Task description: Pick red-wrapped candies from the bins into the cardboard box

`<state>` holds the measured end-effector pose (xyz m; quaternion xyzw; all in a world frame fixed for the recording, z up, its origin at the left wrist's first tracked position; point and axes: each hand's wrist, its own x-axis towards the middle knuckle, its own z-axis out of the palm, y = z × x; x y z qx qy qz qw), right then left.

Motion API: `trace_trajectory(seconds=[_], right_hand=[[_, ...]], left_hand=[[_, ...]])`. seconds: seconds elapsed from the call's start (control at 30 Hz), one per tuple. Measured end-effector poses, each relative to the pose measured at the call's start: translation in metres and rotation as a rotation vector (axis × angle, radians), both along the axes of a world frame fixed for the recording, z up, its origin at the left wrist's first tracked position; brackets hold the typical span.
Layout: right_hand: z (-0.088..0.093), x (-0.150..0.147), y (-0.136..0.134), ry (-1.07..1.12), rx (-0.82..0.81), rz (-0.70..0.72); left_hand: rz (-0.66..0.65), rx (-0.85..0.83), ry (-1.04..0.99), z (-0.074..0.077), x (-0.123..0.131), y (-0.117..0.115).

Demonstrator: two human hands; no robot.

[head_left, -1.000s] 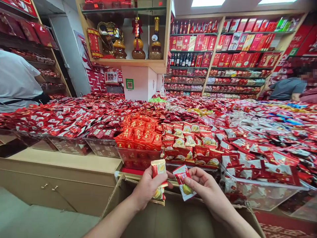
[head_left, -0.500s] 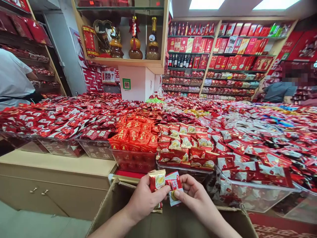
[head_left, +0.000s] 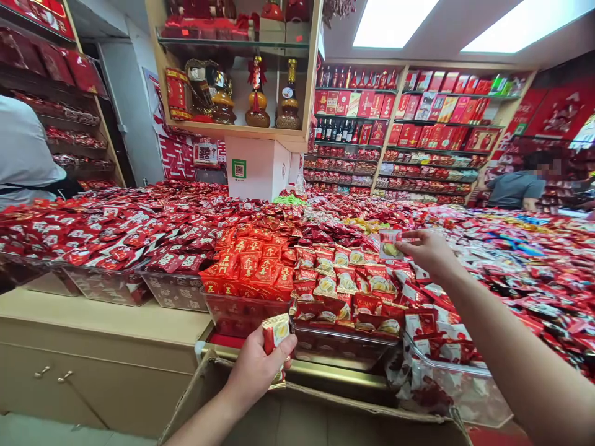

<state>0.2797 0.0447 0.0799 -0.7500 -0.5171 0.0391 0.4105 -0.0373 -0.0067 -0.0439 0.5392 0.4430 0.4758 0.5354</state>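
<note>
My left hand (head_left: 253, 365) is closed around red-and-gold durian candy packets (head_left: 277, 331), above the near edge of an open cardboard box (head_left: 353, 406). My right hand (head_left: 425, 251) reaches out over the bins, pinching a single white-and-red candy packet (head_left: 389, 243) between thumb and fingers. Below that packet lies a bin of durian candy packets (head_left: 346, 282), stacked in rows. To its left stands a clear bin (head_left: 251, 313) heaped with orange-red packets (head_left: 253, 263). Red-and-white packets (head_left: 441, 328) fill the clear bin on the right.
Packets in many heaps cover the wide display (head_left: 139, 217). A cream cabinet (head_left: 93, 347) stands at the left. Overhead hangs a shelf unit (head_left: 237, 121) on a white pillar (head_left: 251, 167). One person (head_left: 25, 148) is at the far left, another person (head_left: 515, 183) at the far right.
My hands have parted. The right one has carried the white-and-red packet forward and right over the bins, while the left keeps its durian packets, slightly lower and further left. The view has tilted up.
</note>
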Motion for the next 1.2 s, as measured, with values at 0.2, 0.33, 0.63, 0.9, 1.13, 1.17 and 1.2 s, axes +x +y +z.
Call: trace_trajectory(seconds=[0.2, 0.33, 0.63, 0.9, 1.13, 1.17, 1.2], right_hand=[[-0.012, 0.008, 0.036, -0.157, -0.222, 0.016], [-0.012, 0.0, 0.038, -0.235, -0.333, 0.065], [-0.014, 0.003, 0.042, -0.275, -0.358, 0.042], [-0.021, 0.009, 0.045, -0.22, -0.347, 0.106], [-0.011, -0.037, -0.002, -0.188, 0.02, 0.16], [-0.017, -0.055, -0.015, -0.165, 0.054, 0.245], [-0.025, -0.075, -0.029, -0.096, 0.104, 0.43]], left_hand=[[-0.116, 0.033, 0.107, -0.006, -0.005, 0.003], [-0.143, 0.052, 0.142, -0.006, -0.006, 0.004], [-0.138, 0.105, 0.18, -0.011, -0.007, 0.006], [-0.154, 0.106, 0.174, -0.01, -0.007, 0.006], [-0.207, 0.038, 0.119, -0.014, -0.008, 0.007], [-0.221, 0.038, 0.116, -0.015, -0.008, 0.006], [-0.239, 0.043, 0.111, -0.015, -0.009, 0.005]])
